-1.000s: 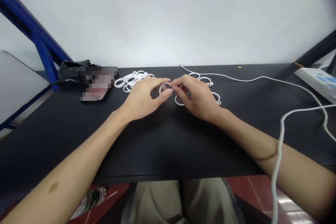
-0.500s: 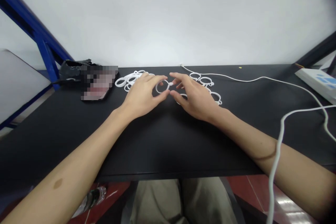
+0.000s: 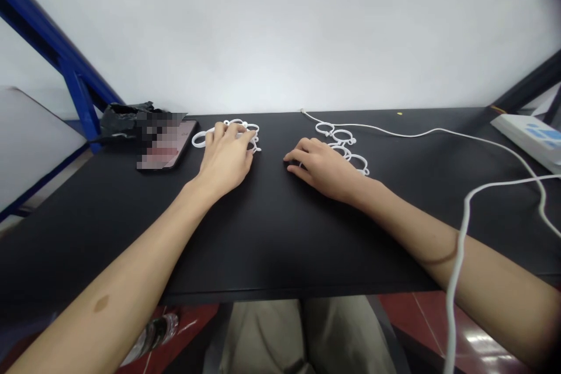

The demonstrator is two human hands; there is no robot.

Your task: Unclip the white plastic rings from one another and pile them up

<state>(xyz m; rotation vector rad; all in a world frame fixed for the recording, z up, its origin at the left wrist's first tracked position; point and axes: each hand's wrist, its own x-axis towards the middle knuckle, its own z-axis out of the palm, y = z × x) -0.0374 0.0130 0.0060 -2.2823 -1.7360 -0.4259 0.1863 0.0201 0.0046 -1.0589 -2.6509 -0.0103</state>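
White rings [image 3: 198, 146], black table [image 3: 267, 234].
My left hand [image 3: 224, 156] covers some, grip I cannot tell; right hand [image 3: 326, 167], narrowly parted, beside others.

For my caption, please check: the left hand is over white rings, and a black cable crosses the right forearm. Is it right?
Not fully: in the head view, the cable is white, not black. The left hand is indeed over white rings.

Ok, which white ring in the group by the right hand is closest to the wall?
The back ring, just beyond the right hand; the other visible rings there lie nearer the table's front edge.
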